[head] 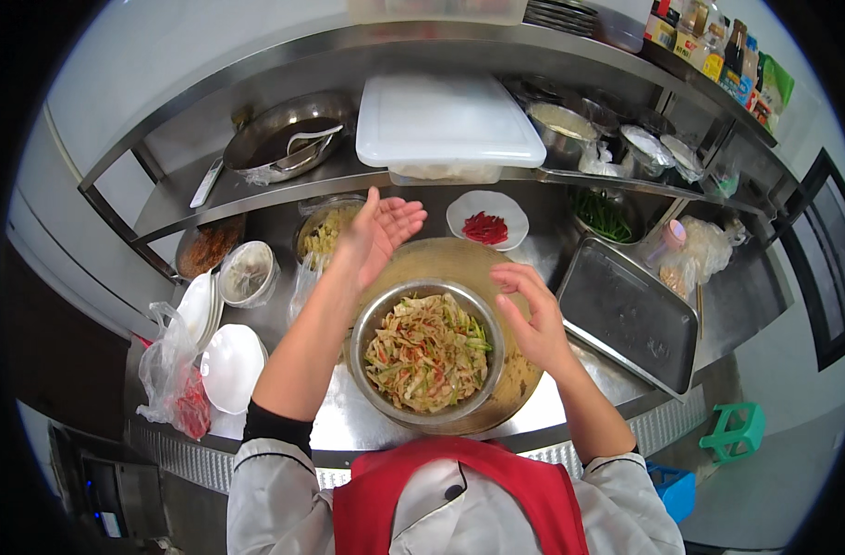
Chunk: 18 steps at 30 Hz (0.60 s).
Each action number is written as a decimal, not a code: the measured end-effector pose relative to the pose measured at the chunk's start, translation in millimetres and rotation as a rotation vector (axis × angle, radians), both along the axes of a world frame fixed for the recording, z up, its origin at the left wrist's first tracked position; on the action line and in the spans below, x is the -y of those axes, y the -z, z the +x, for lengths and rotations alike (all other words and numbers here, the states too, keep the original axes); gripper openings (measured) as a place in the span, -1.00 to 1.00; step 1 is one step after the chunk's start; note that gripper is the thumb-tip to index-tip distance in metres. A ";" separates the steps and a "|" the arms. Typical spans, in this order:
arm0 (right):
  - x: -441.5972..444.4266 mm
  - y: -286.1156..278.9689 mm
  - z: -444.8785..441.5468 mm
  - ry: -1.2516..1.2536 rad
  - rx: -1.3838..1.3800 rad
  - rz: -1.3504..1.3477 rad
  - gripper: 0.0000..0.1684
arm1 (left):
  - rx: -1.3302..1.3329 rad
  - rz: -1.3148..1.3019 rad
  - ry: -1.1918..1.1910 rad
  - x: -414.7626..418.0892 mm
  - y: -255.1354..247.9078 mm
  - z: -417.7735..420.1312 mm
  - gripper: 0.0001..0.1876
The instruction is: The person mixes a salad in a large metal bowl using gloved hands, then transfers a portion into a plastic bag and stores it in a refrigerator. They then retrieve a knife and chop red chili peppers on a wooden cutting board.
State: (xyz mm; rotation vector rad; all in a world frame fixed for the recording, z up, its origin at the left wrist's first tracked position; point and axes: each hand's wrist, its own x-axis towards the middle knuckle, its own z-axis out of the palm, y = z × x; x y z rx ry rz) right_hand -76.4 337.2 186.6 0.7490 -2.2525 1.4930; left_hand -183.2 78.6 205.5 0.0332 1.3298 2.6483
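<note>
A stainless steel bowl (495, 368) of mixed sliced food with green and red shreds (426, 350) stands on a round wooden chopping board (523, 388) before me. My left hand (384, 232) is raised above the board's far left edge, palm turned inward, fingers spread a little and holding nothing. Over the board's right part hovers my right hand (533, 316), fingers loosely curved and apart, with nothing in it. Beyond the board is a white dish (457, 208) with cut red chillies (485, 227). Near my left forearm sits a metal bowl of yellowish pieces (324, 232).
A dark metal tray (627, 312) leans at the right, near a bowl of green vegetables (601, 215). White plates (233, 368) and a plastic bag (169, 368) lie left. A steel shelf (325, 177) with a lidded plastic box (450, 121) and a ladle pan (287, 139) spans the back.
</note>
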 end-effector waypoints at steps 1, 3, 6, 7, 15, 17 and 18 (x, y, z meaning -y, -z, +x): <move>-0.5 3.9 6.2 -0.024 0.030 -0.026 -0.68 | 0.000 0.073 0.052 -2.9 5.5 15.9 -0.38; -2.0 10.3 17.7 -0.073 0.088 -0.074 -0.69 | -0.005 0.223 0.154 -10.7 12.6 49.3 -0.31; -6.5 21.2 28.4 -0.096 0.150 -0.109 -0.67 | 0.026 0.382 0.228 -18.9 25.3 85.2 -0.28; -8.1 25.3 30.5 -0.106 0.181 -0.121 -0.66 | 0.040 0.384 0.223 -21.8 29.1 94.2 -0.28; -9.2 33.9 49.6 -0.132 0.138 -0.099 -0.68 | 0.104 0.164 0.080 -26.8 69.5 153.0 -0.84; -13.9 31.9 54.3 -0.142 0.121 -0.082 -0.68 | 0.121 0.125 0.045 -15.9 83.5 173.1 -0.86; -14.9 30.7 57.1 -0.153 0.132 -0.107 -0.70 | 0.095 0.087 0.044 -11.2 88.7 184.2 -0.80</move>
